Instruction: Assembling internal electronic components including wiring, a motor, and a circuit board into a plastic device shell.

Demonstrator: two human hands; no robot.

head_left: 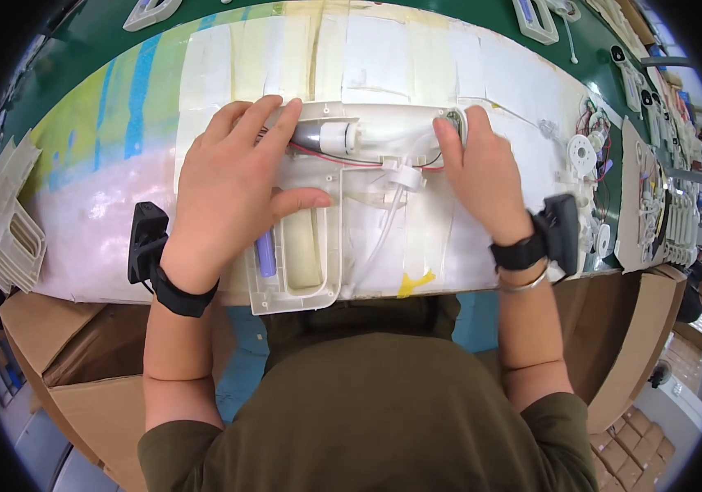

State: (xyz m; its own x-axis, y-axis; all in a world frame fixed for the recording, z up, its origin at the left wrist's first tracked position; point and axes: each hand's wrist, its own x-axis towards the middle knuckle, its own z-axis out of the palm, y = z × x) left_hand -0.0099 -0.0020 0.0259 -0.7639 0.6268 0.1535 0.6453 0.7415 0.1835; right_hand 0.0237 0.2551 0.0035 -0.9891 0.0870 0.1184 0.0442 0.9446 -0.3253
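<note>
reading the clock from the middle of our view, we have the white plastic shell (334,271) in front of us, its long body at 12 o'clock, its looped handle running to 7 o'clock and poking past the near edge of the worktop (105,246). our left hand (236,176), at 10 o'clock, spreads over the shell, thumb on the handle; we cannot tell how firmly that grip closes. our right hand (482,164), at 2 o'clock, pinches the shell's right end between thumb and fingers.

inside the body we see a dark grey motor (308,134) next to a white cylinder (336,138), with red and black wires (326,155) below them. a white cord (386,225) trails toward 6 o'clock. a purple battery (265,254) sits in the handle at 9 o'clock. further out, we have stacked white parts (14,225) at 9 o'clock and white discs (582,156) at 2 o'clock, with a cardboard box (109,414) at 8 o'clock.
</note>
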